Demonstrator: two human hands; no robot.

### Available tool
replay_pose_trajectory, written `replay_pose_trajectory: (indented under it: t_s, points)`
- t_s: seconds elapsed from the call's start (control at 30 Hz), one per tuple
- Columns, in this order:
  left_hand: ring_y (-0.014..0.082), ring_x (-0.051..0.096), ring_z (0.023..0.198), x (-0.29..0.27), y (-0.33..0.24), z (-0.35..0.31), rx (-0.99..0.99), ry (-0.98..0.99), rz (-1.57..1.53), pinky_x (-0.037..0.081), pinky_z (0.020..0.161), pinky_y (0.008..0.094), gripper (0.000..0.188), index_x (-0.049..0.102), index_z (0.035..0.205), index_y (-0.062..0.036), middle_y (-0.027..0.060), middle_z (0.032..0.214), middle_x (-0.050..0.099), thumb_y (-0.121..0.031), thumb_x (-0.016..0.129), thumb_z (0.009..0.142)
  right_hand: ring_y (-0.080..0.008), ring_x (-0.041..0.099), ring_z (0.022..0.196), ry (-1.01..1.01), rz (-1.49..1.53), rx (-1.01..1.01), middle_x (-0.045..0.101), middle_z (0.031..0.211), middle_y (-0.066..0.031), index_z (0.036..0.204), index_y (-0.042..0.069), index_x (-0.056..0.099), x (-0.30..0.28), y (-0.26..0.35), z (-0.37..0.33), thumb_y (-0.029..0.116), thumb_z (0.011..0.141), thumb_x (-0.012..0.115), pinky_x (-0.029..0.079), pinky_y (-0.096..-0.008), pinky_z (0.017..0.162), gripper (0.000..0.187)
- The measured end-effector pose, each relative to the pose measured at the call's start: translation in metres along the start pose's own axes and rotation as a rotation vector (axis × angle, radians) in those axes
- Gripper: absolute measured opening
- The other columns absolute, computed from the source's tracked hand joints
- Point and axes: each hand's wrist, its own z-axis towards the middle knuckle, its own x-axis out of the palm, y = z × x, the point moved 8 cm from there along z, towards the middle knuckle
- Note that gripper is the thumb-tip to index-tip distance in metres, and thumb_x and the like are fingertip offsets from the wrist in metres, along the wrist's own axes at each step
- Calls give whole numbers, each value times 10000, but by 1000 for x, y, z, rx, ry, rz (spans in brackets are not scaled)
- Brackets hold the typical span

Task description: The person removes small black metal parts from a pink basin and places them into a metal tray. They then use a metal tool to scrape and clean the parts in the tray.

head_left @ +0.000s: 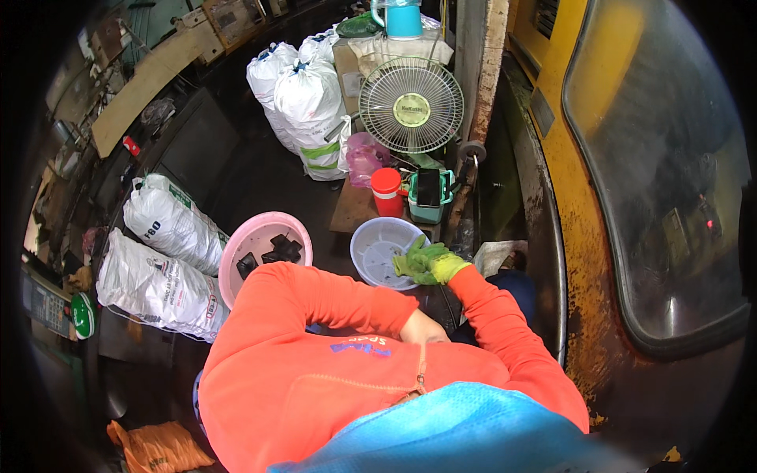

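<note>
My right hand (426, 263), in a green and yellow glove, is over the right rim of a pale lavender plastic basin (374, 240). Its fingers point left, look somewhat apart, and show nothing between them. A few small dark bits lie on the basin's bottom. My left arm, in an orange-red sleeve, bends across my front. The bare left hand (426, 326) is in front of my chest, its fingers hidden. Left of the lavender basin stands a pink basin (272, 221) with several black pieces (282, 249) in it, partly covered by my sleeve.
A red lidded cup (387, 191) and a teal container (427, 206) stand behind the lavender basin, with a fan (411, 105) beyond them. White sacks (162, 280) lie at left; others (309, 106) stand farther back. A yellow machine (593, 205) with a window borders the right side.
</note>
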Motion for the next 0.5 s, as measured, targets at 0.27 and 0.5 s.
replay_pose_trajectory:
  t_s: [0.27, 0.5]
  points:
    - [323, 580, 956, -1, -35, -8, -141, -266, 803, 460, 776, 399, 515, 501, 1125, -26, 168, 1035, 588, -247, 737, 724, -392, 605, 687, -81, -67, -38, 624, 737, -194, 1011, 51, 574, -2, 4, 4, 325, 694, 669, 473, -460, 632, 430]
    - [252, 600, 738, -33, -89, -51, 101, -747, 1013, 477, 649, 349, 350, 543, 1048, -62, 93, 803, 600, -87, 622, 708, -385, 586, 852, 23, 8, -8, 616, 898, -197, 1058, 80, 579, -4, 0, 1, 349, 722, 675, 460, -457, 737, 441]
